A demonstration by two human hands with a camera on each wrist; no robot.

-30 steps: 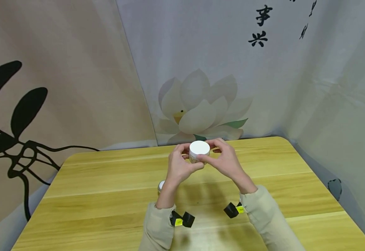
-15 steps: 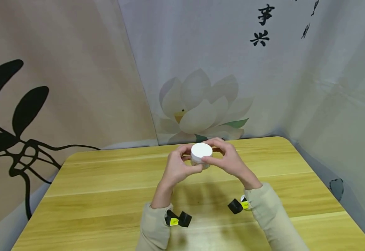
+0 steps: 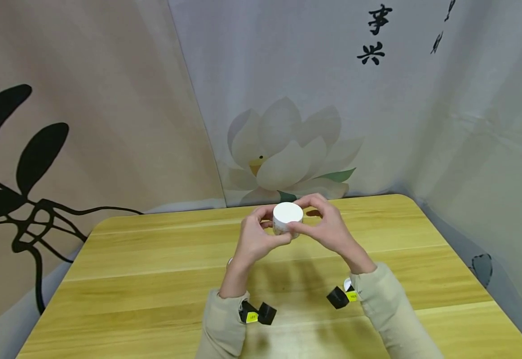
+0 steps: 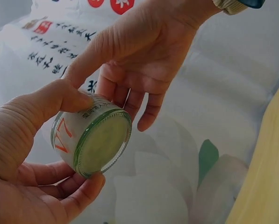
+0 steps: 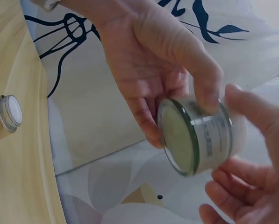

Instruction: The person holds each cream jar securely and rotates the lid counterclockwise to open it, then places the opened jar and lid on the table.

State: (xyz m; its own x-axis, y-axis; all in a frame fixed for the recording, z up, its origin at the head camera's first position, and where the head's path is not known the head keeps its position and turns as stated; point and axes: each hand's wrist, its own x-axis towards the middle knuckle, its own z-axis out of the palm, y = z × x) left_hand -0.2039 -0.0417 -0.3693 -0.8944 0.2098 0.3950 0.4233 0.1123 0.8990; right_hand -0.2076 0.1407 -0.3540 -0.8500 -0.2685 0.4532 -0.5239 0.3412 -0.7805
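Note:
Both hands hold a squat glass cosmetic jar (image 3: 287,213) with a white lid, raised above the far part of the table. My left hand (image 3: 256,239) grips the jar's labelled body between thumb and fingers. In the left wrist view, the label (image 4: 63,135) shows orange "V7" lettering and the greenish base (image 4: 104,144) is turned toward the camera. My right hand (image 3: 326,227) has its thumb and fingers around the white lid (image 5: 239,133). The lid looks seated on the jar, though fingers cover part of the join.
A small gold-sided jar (image 5: 6,119) with a white top stands on the wooden table (image 3: 153,279); my left wrist nearly hides it in the head view. Another white round thing (image 3: 348,284) shows beside the right cuff. A printed curtain (image 3: 288,124) hangs behind the table.
The jar and both hands have shifted slightly right since a second ago, with the grip much the same. The white round thing by the right cuff has come into sight.

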